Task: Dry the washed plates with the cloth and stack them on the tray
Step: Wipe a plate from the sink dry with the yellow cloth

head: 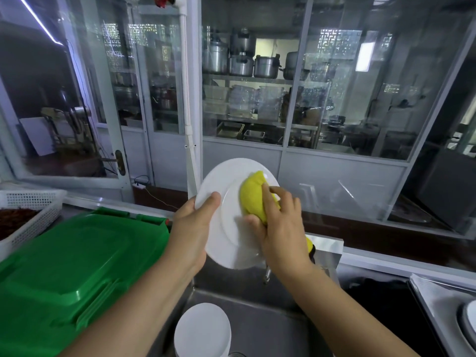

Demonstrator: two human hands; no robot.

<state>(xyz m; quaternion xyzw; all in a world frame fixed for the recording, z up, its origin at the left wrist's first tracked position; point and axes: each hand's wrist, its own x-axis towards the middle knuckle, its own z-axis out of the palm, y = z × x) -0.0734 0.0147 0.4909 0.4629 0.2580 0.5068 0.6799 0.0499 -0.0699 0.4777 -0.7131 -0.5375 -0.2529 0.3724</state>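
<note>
A white plate (226, 184) is held up, tilted, over the steel sink (257, 318). My left hand (192, 225) grips its left rim, thumb on the front face. My right hand (278, 222) presses a bunched yellow cloth (253, 194) against the middle of the plate, fingers curled round the cloth. Down in the sink stands a stack of white plates (202, 331). At the far right edge a steel tray (438, 305) carries a plate (470, 328), only partly in view.
A green plastic lid (77, 266) covers a bin on the left, close to my left forearm. Behind it sits a white perforated basket (31, 202) with dark red contents. A tap spout (267, 275) hangs below the plate. Glass partitions stand behind the counter.
</note>
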